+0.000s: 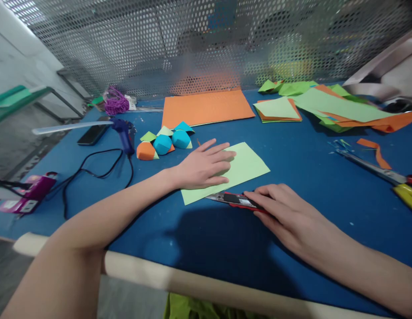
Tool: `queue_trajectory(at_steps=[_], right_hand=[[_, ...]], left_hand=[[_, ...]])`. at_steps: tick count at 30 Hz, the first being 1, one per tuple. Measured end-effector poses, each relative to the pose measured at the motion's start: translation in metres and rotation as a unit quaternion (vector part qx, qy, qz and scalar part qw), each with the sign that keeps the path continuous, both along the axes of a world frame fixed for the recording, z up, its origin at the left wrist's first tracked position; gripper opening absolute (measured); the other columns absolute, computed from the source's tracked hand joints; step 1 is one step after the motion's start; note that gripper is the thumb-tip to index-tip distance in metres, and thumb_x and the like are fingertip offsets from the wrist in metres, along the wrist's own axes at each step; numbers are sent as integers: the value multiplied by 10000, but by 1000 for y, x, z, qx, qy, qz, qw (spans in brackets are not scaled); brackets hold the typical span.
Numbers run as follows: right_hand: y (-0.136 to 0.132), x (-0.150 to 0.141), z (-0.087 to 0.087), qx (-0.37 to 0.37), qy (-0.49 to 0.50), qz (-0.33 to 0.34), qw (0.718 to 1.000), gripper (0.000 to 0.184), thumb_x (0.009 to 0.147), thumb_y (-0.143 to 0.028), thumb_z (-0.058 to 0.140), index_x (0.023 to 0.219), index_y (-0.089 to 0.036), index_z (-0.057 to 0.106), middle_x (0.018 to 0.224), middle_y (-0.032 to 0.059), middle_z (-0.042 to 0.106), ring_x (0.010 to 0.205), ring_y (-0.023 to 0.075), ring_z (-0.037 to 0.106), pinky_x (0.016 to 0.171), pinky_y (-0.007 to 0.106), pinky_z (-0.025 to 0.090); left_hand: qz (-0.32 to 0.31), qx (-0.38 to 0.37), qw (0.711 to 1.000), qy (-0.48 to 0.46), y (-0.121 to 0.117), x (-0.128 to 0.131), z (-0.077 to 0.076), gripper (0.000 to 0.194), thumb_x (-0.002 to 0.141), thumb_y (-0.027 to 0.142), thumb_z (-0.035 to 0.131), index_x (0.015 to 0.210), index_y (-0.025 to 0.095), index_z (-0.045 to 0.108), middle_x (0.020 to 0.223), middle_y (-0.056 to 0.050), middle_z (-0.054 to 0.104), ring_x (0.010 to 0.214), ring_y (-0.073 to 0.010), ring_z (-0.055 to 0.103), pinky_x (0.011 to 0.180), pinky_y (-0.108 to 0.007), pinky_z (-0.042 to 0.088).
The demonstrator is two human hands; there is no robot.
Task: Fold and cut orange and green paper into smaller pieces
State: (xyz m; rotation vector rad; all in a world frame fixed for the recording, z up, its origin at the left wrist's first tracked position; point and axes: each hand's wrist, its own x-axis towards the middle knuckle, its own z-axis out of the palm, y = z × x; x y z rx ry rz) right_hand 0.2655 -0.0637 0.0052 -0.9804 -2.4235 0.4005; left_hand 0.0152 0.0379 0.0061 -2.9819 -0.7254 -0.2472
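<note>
A pale green sheet of paper [247, 165] lies on the blue table, its lower edge slanting up to the right. My left hand [207, 167] rests flat on the left part of this sheet with the fingers spread. Just below the sheet, my right hand [282, 212] grips a red and black utility knife [237, 200]. The knife points left, and its tip is at the paper's lower edge near the left corner. Whether the blade touches the paper, I cannot tell.
Small folded paper pieces [163, 144] sit left of the sheet. Behind are orange sheets [206, 108], a stack of paper squares [279, 110] and loose strips [345, 104]. Scissors [388, 173] lie right. A glue gun [124, 133] with its cord, a phone [94, 133] and purple twine [115, 102] are left.
</note>
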Motion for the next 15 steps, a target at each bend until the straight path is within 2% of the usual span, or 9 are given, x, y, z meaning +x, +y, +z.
queue_trajectory(at_steps=[2, 3, 4, 6, 8, 11, 13, 15], right_hand=[[1, 5, -1, 22, -8, -12, 1000, 297, 979, -210, 439, 1216, -146, 606, 1024, 117, 640, 895, 228, 569, 744, 367, 515], [2, 8, -1, 29, -12, -18, 999, 299, 978, -216, 446, 1220, -143, 605, 1025, 117, 641, 897, 230, 572, 748, 369, 515], [2, 11, -1, 34, -16, -24, 999, 303, 979, -222, 448, 1223, -138, 606, 1025, 117, 641, 899, 230, 574, 751, 369, 515], [2, 16, -1, 38, -20, -33, 999, 306, 982, -236, 446, 1217, -131, 612, 1026, 119, 640, 901, 228, 579, 752, 366, 518], [2, 20, -1, 40, -23, -38, 998, 313, 985, -244, 439, 1216, -123, 613, 1034, 123, 643, 909, 227, 583, 755, 365, 522], [1, 21, -2, 44, -21, -46, 998, 311, 984, -245, 444, 1221, -125, 607, 1061, 126, 652, 940, 234, 589, 783, 377, 524], [0, 19, -3, 43, -17, -50, 998, 296, 979, -241, 455, 1212, -141, 609, 1070, 120, 659, 955, 237, 594, 797, 383, 524], [1, 16, -4, 41, -12, -45, 998, 287, 978, -237, 458, 1201, -144, 613, 1070, 118, 660, 958, 235, 594, 797, 378, 525]], left_hand=[[-16, 39, 999, -6, -2, 2, 4, 397, 1004, 451, 373, 901, 206, 667, 1083, -83, 699, 1126, -234, 583, 1153, -457, 254], [-25, 43, 999, 1, -3, 2, 7, 416, 1012, 428, 349, 843, 205, 657, 953, -72, 702, 986, -213, 615, 1113, -442, 308], [-33, 36, 999, 8, -4, 3, 10, 431, 1018, 408, 327, 824, 201, 651, 869, -68, 689, 880, -200, 615, 1051, -421, 368], [-41, 3, 999, 19, -7, 1, 15, 442, 1025, 379, 293, 860, 186, 655, 843, -86, 679, 820, -203, 604, 905, -378, 447], [-39, -38, 998, 17, -12, -5, 19, 440, 1028, 349, 273, 953, 162, 664, 946, -123, 690, 900, -218, 615, 845, -352, 468], [-26, -86, 996, 14, -24, -23, 19, 433, 1029, 332, 281, 1154, 122, 638, 1227, -168, 647, 1160, -243, 578, 991, -362, 437], [-13, -107, 994, 26, -32, -36, 15, 440, 1032, 335, 292, 1316, 127, 556, 1427, -160, 528, 1355, -250, 448, 1130, -401, 325], [6, -119, 992, 41, -38, -46, 10, 457, 1036, 332, 290, 1438, 175, 442, 1546, -112, 393, 1461, -230, 295, 1201, -426, 196]])
